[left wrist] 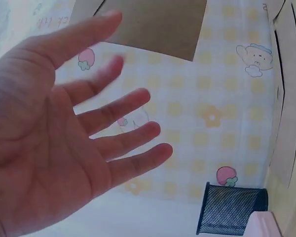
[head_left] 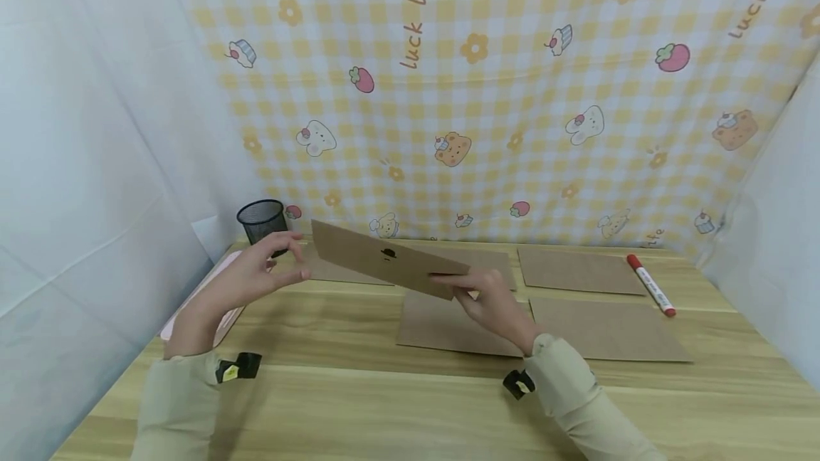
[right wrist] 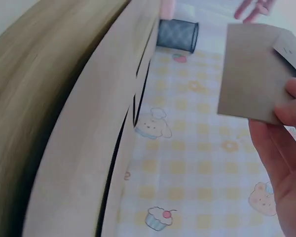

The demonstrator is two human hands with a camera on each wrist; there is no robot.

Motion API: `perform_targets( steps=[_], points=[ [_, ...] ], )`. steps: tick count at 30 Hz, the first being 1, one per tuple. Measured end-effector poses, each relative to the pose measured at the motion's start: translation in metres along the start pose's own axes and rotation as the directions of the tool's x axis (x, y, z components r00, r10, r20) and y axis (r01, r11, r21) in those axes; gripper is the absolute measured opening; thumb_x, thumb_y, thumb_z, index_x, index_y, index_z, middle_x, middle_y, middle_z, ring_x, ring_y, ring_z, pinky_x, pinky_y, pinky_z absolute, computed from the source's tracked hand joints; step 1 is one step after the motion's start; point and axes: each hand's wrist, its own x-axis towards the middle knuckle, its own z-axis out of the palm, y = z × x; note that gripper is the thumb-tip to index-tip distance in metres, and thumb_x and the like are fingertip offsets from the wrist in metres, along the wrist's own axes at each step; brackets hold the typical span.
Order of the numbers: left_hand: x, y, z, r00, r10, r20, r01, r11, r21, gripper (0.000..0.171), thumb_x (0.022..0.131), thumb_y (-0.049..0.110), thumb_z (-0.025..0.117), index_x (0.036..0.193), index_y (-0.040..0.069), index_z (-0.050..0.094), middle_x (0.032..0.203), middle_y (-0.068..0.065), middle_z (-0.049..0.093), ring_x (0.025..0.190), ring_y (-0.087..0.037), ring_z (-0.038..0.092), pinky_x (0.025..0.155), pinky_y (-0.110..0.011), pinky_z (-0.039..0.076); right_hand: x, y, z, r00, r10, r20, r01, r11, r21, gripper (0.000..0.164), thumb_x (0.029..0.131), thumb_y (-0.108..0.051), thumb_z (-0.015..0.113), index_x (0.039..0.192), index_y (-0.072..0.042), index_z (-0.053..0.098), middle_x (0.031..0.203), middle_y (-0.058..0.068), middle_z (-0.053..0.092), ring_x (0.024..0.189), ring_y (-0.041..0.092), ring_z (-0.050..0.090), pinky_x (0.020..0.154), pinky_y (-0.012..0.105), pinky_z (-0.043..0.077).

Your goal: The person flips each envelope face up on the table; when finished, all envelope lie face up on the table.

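Observation:
My right hand (head_left: 492, 304) pinches the near right corner of a flat brown kraft-paper piece (head_left: 365, 247), thumb on one face and fingers on the other. Raised over the table, the piece tilts and bears a small black mark. In the right wrist view, a white printed piece (right wrist: 289, 49) overlaps its face near my thumb. My left hand (head_left: 246, 276) hovers to the left of the far end, holding nothing. Its palm and spread fingers show in the left wrist view, apart from the brown piece (left wrist: 153, 29).
Several brown kraft-paper pieces (head_left: 608, 329) lie in rows on the wooden table (head_left: 359, 411). A red-capped marker (head_left: 650, 285) is at the right. Back left stands a black mesh pen holder (head_left: 263, 220), with a pink flat object (head_left: 230, 319) nearer. A patterned curtain (head_left: 512, 91) hangs behind.

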Motion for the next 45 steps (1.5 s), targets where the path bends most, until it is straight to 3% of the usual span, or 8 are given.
perform_targets(
  steps=[3,6,9,11,20,27,37,45],
  points=[
    [0.004,-0.005,0.004,0.998,0.047,0.036,-0.045,0.998,-0.035,0.032,0.086,0.025,0.068,0.112,0.009,0.057,0.137,-0.015,0.041,0.129,-0.035,0.033,0.098,-0.06,0.029,0.0,0.001,-0.001,0.997,0.065,0.039,-0.069,0.993,0.098,0.04,0.083,0.013,0.056,0.11,-0.012,0.071,0.058,-0.007,0.055,0.047,0.002,0.023,0.043,0.018,0.029],
    [0.009,-0.008,0.008,0.996,0.084,0.032,-0.082,0.995,-0.053,0.035,0.085,0.02,0.069,0.115,0.008,0.058,0.125,-0.01,0.053,0.12,-0.028,0.046,0.099,-0.047,0.034,0.0,0.001,-0.002,0.99,0.115,0.081,-0.129,0.974,0.187,0.036,0.086,0.009,0.058,0.113,-0.012,0.069,0.08,-0.001,0.068,0.054,0.0,0.045,0.051,0.019,0.043],
    [0.012,-0.009,0.011,0.995,0.101,-0.017,-0.101,0.993,-0.064,0.027,0.084,0.015,0.07,0.108,0.007,0.059,0.107,-0.006,0.059,0.101,-0.022,0.059,0.087,-0.034,0.045,0.003,-0.001,-0.002,0.984,0.148,0.102,-0.168,0.959,0.228,0.034,0.087,0.006,0.059,0.116,-0.01,0.066,0.11,0.005,0.066,0.079,0.009,0.062,0.067,0.023,0.052],
    [0.012,-0.009,0.012,0.993,0.099,-0.061,-0.103,0.993,-0.06,0.021,0.084,0.013,0.069,0.101,0.007,0.059,0.098,-0.005,0.059,0.089,-0.02,0.061,0.076,-0.029,0.049,0.005,-0.003,-0.001,0.983,0.151,0.103,-0.17,0.962,0.215,0.034,0.087,0.006,0.059,0.117,-0.009,0.065,0.113,0.007,0.064,0.09,0.013,0.064,0.072,0.024,0.052],
    [0.017,-0.009,0.015,0.987,0.039,-0.157,-0.03,0.998,0.063,0.012,0.085,0.004,0.067,0.095,0.005,0.062,0.077,-0.003,0.06,0.068,-0.016,0.056,0.057,-0.025,0.045,0.011,-0.003,0.01,0.986,0.129,0.101,-0.138,0.986,0.094,0.034,0.088,0.002,0.059,0.121,-0.006,0.061,0.102,0.007,0.067,0.072,0.004,0.062,0.062,0.02,0.051],
    [0.017,-0.013,0.014,0.992,0.011,-0.123,0.014,0.98,0.2,0.007,0.085,0.005,0.067,0.088,0.006,0.061,0.07,0.0,0.054,0.064,-0.015,0.05,0.056,-0.028,0.041,0.023,-0.004,0.022,0.974,0.174,0.144,-0.168,0.984,-0.054,0.031,0.087,-0.001,0.062,0.117,-0.006,0.063,0.105,0.005,0.067,0.071,0.005,0.057,0.063,0.02,0.048],
    [0.001,-0.027,0.001,0.997,-0.04,-0.073,0.065,0.925,0.375,0.015,0.076,0.007,0.069,0.072,0.011,0.056,0.06,0.006,0.049,0.053,-0.01,0.041,0.052,-0.028,0.035,0.048,-0.014,0.059,0.952,0.23,0.203,-0.193,0.964,-0.183,0.02,0.085,-0.007,0.067,0.102,-0.006,0.056,0.081,0.001,0.064,0.065,0.009,0.058,0.058,0.018,0.046],
    [-0.002,-0.047,0.002,0.982,-0.183,0.039,0.158,0.924,0.349,0.014,0.072,0.0,0.068,0.068,0.006,0.056,0.062,0.003,0.05,0.058,-0.015,0.043,0.054,-0.03,0.036,0.052,-0.017,0.084,0.884,0.355,0.306,-0.329,0.935,-0.134,0.017,0.089,-0.005,0.062,0.103,-0.007,0.052,0.084,0.004,0.061,0.071,0.01,0.058,0.058,0.018,0.046]
  ],
)
